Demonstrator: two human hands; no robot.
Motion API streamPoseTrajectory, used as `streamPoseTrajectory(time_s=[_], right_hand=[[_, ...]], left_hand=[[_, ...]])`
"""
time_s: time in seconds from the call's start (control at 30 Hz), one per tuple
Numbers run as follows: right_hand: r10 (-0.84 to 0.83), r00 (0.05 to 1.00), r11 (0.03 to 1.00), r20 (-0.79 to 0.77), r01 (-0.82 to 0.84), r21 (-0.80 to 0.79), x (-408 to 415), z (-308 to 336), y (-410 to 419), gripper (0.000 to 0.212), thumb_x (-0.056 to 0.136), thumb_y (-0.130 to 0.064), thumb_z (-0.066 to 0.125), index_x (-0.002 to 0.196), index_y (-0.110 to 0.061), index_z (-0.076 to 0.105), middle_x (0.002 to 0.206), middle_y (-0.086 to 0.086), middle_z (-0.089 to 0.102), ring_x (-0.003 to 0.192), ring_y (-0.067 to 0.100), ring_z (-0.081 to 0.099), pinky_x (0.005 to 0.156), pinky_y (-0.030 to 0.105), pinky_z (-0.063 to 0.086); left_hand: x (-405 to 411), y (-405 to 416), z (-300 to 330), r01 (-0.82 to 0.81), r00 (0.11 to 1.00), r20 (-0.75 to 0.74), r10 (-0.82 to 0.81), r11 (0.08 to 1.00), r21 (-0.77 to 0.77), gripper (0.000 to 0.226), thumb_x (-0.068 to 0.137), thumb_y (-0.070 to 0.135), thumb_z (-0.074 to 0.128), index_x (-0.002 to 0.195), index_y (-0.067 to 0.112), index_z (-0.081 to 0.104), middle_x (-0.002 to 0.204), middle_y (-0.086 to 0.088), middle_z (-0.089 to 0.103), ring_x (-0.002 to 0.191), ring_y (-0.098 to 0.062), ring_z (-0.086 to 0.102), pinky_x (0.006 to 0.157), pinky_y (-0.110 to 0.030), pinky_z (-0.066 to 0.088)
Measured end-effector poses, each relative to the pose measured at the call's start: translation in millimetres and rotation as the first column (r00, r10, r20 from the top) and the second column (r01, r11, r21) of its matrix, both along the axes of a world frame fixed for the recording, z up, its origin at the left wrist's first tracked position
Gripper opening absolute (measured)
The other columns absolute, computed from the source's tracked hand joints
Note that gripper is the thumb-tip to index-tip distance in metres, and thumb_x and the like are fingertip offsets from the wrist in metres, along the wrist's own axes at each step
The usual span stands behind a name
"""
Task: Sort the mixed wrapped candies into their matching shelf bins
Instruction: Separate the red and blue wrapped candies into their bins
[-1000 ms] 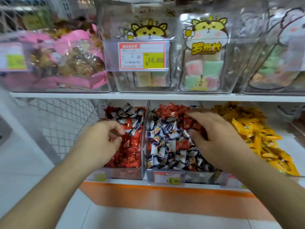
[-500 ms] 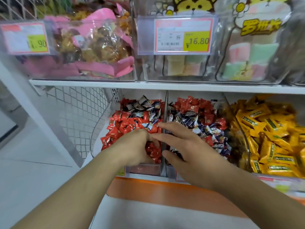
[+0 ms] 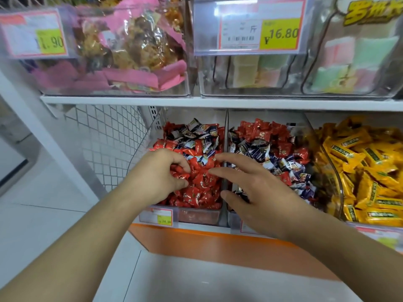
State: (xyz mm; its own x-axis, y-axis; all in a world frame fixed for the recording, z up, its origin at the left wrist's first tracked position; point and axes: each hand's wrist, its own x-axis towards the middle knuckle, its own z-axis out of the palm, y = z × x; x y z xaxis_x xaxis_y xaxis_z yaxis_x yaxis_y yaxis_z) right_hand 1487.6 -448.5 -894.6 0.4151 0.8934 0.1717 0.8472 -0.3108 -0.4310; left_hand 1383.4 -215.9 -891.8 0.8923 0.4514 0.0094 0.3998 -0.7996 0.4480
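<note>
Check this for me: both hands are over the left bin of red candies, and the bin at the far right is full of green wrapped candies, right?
Not quite. In the head view the far-right bin holds yellow wrapped candies, not green. The rest stands: left hand and right hand reach over the left bin of red candies.

White shelf (image 3: 218,103), wire mesh side panel (image 3: 104,136), pale floor (image 3: 32,225).

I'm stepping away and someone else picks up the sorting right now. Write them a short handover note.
Left hand: fingers curled into the red wrapped candies in the left clear plastic bin, apparently gripping some.
Right hand: open, fingers spread across the divider, holding nothing visible.
Done: front of the left bin is mostly red.
Left: dark blue-and-white wrapped candies sit at the back of the left bin; the middle clear bin mixes blue-and-white with red. The yellow wrapped candies look sorted.
</note>
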Motion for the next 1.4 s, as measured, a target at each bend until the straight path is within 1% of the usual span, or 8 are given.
streamPoseTrajectory(time_s=[0.3, 0.6, 0.73, 0.87, 1.03, 1.13, 1.27, 1.4], right_hand=[[0.022, 0.999, 0.999, -0.028, -0.023, -0.034, 1, -1, -1, 0.049, 0.104, -0.034, 0.057, 0.151, -0.040, 0.044, 0.165, -0.025, 0.014, 0.155, 0.005, 0.013, 0.124, 0.040, 0.030], [0.032, 0.997, 0.997, -0.071, -0.037, -0.061, 2, 5, -2, 0.041, 0.106, -0.032, 0.056, 0.146, -0.040, 0.050, 0.164, -0.022, 0.016, 0.149, 0.004, 0.020, 0.118, 0.022, 0.023], [0.022, 0.995, 0.998, -0.095, -0.027, -0.052, 1, 5, -4, 0.041, 0.105, -0.031, 0.058, 0.144, -0.040, 0.052, 0.165, -0.022, 0.017, 0.151, 0.005, 0.020, 0.123, 0.028, 0.023], [0.021, 0.995, 0.999, -0.094, -0.025, -0.047, 3, 4, -6, 0.041, 0.104, -0.031, 0.058, 0.144, -0.041, 0.052, 0.165, -0.024, 0.017, 0.151, 0.007, 0.021, 0.123, 0.030, 0.024], [0.022, 0.997, 0.999, -0.073, -0.025, -0.041, 3, 6, -5, 0.043, 0.104, -0.033, 0.059, 0.145, -0.042, 0.051, 0.164, -0.024, 0.018, 0.150, 0.006, 0.022, 0.122, 0.029, 0.023], [0.018, 0.997, 0.998, -0.070, -0.022, -0.057, 2, 7, -5, 0.045, 0.105, -0.034, 0.056, 0.148, -0.044, 0.047, 0.165, -0.027, 0.016, 0.151, 0.004, 0.018, 0.120, 0.026, 0.019], [0.023, 0.997, 0.998, -0.075, -0.027, -0.058, 4, 6, -7, 0.050, 0.105, -0.029, 0.055, 0.151, -0.045, 0.043, 0.166, -0.027, 0.013, 0.154, 0.005, 0.013, 0.127, 0.035, 0.021], [0.011, 0.997, 0.998, -0.073, -0.015, -0.054, 2, 5, -8, 0.052, 0.105, -0.028, 0.054, 0.152, -0.046, 0.042, 0.166, -0.029, 0.011, 0.154, 0.004, 0.014, 0.127, 0.033, 0.020]], left_hand=[[22, -28, -7, 0.245, 0.937, -0.240, -0.253, 0.968, -0.063, 0.062, 0.055, 0.067, 0.084, 0.111, 0.045, 0.071, 0.115, 0.013, 0.050, 0.105, -0.009, 0.057, 0.095, -0.034, 0.052], [31, -38, -12, 0.183, 0.946, -0.274, -0.175, 0.983, 0.006, 0.034, 0.068, 0.010, 0.091, 0.088, 0.032, 0.075, 0.118, 0.006, 0.049, 0.097, -0.018, 0.063, 0.089, -0.033, 0.055], [28, -35, -14, 0.132, 0.967, -0.223, -0.127, 0.991, 0.008, 0.033, 0.067, 0.004, 0.090, 0.080, 0.032, 0.078, 0.110, 0.007, 0.061, 0.094, -0.017, 0.065, 0.086, -0.031, 0.055], [22, -25, -16, 0.076, 0.994, -0.077, -0.083, 0.993, -0.093, 0.031, 0.062, 0.023, 0.098, 0.076, 0.040, 0.076, 0.104, 0.016, 0.063, 0.099, -0.009, 0.061, 0.092, -0.032, 0.049], [8, -19, -10, 0.138, 0.987, 0.108, -0.118, 0.970, -0.200, 0.026, 0.066, 0.032, 0.095, 0.085, 0.040, 0.078, 0.111, 0.016, 0.066, 0.109, -0.004, 0.059, 0.107, -0.033, 0.042], [-1, -16, -5, 0.131, 0.987, 0.117, -0.107, 0.967, -0.218, 0.019, 0.079, 0.033, 0.086, 0.094, 0.042, 0.079, 0.112, 0.019, 0.064, 0.104, 0.000, 0.061, 0.098, -0.033, 0.051], [-8, -7, 1, 0.068, 0.989, 0.132, -0.070, 0.998, 0.016, 0.025, 0.093, 0.034, 0.073, 0.115, 0.046, 0.073, 0.112, 0.023, 0.063, 0.098, 0.002, 0.063, 0.090, -0.024, 0.051], [-1, -6, -5, 0.023, 0.986, 0.156, -0.057, 0.978, 0.206, 0.041, 0.095, 0.031, 0.069, 0.134, 0.040, 0.064, 0.140, 0.014, 0.052, 0.131, -0.010, 0.045, 0.110, -0.024, 0.034]])
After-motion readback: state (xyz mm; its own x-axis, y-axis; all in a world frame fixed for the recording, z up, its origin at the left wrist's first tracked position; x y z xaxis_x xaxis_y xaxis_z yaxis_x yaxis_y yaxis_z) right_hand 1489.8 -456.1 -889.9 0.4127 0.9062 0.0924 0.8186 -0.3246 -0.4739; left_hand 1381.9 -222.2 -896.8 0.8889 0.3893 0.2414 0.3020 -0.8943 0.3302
